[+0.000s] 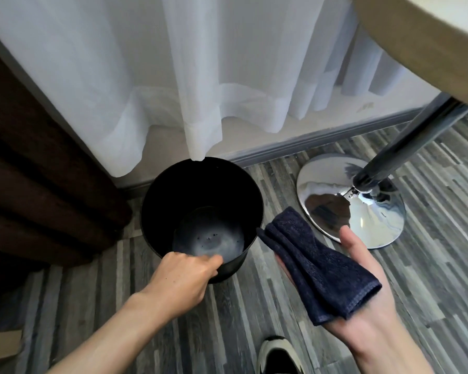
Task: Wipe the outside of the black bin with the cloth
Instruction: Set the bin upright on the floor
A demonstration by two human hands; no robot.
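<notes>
The round black bin [170, 190] stands upright on the striped wood floor, empty, with a few specks on its bottom. My left hand [183, 276] grips its near rim, fingers hooked over the edge into the inside. A folded dark blue cloth [316, 265] lies across the palm of my right hand [362, 300], which is held palm-up just right of the bin. One corner of the cloth nearly touches the bin's right rim.
A chrome table base [335, 211] with a dark pole [405, 147] stands right of the bin, under a beige tabletop [427, 41]. White curtains [200, 76] hang behind, one tip touching the bin's far rim. Dark drapes [38, 184] stand at left. My shoe [278, 354] is below.
</notes>
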